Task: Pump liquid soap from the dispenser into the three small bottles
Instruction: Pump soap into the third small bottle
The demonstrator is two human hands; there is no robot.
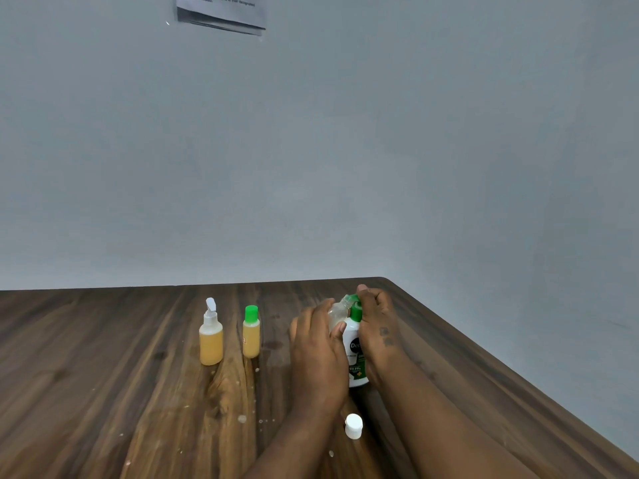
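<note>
Left fingers [337, 331]: curled round the clear bottle [336, 311], thumb across its side; held tilted with the mouth up against the nozzle, probably to catch soap inside rather than on the wood.
Right fingers [367, 294]: wrapped over the green pump head [355, 308], palm alongside the body; placed to press down and steady at once (pressing at this instant or not, cannot tell).
Dispenser [354, 350]: white with a green-printed label, upright on the table between both hands, toward the right edge.
Clear bottle: looks empty or nearly so; judged the last of the three to fill.
White cap [353, 425]: loose on the table, nearer than the dispenser, between the forearms; likely off the clear bottle and parked within reach.
Green-capped bottle [251, 331]: upright, well left of the hands, amber liquid up to the shoulder, closed; set aside as done, by the look of it.
Flip-top bottle [211, 335]: upright just left of that one, amber about two-thirds up, white lid standing open.
Drops [242, 418]: pale specks and one larger blob scattered on the wood in front of the two filled bottles; a hint of how easily soap misses a narrow neck.
Table [103, 375]: dark wood grain, rounded far right corner.
Wall [345, 150]: plain grey-blue, right behind the table.
Paper [221, 10]: printed sheets fixed high on the wall, text too small to read.
</note>
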